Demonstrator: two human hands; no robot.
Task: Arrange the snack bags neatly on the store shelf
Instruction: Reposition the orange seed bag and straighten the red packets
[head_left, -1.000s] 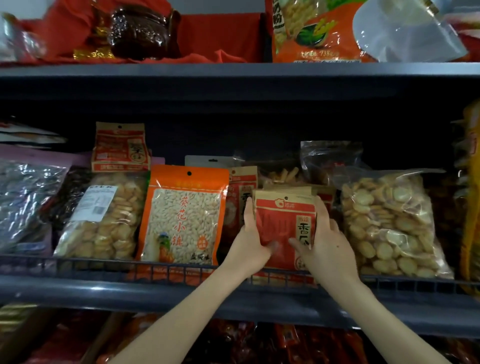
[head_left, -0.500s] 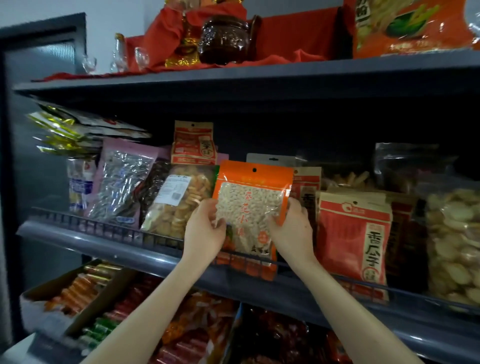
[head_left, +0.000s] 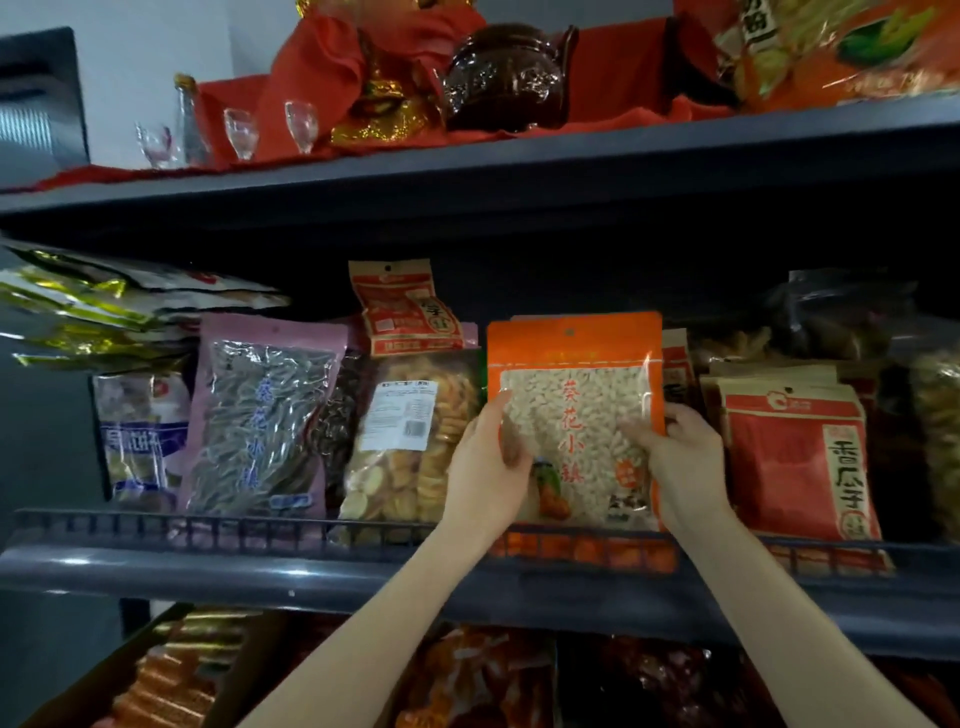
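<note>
Orange bag (head_left: 574, 415) upright behind shelf rail (head_left: 260, 525), gripped at both edges: left hand (head_left: 485, 467) and right hand (head_left: 685, 457), thumbs across front. Red characters 葵花小镇 down its window.

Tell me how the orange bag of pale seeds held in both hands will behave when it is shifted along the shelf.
The orange bag is probably floppy: it is a thin, flat pouch. Its glossy window catches glare, so it may slide under the left hand and right hand. Let go, it could tip forward against the shelf's front rail, since it stands on a narrow bottom edge.
</note>
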